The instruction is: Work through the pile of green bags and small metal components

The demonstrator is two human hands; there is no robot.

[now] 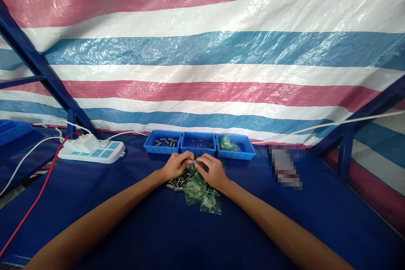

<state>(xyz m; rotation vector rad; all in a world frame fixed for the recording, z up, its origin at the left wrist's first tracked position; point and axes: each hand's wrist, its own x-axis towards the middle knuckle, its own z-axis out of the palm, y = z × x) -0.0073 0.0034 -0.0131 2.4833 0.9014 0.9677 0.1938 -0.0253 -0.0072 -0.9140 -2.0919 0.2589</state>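
Fingers (187, 156) of the left hand (177, 165) and right hand (215, 171) meet just in front of the middle bin (198, 151), both pinching what seems a small grey piece (194, 161), too tiny to make out well; below them, nearer the person than that bin, green-tinted bags (194, 190) and loose grey cylinders (171, 186) lie heaped on the bench (152, 223); left of the middle bin stands another bin (162, 149) with cylinders, and well left, a power strip (109, 158)
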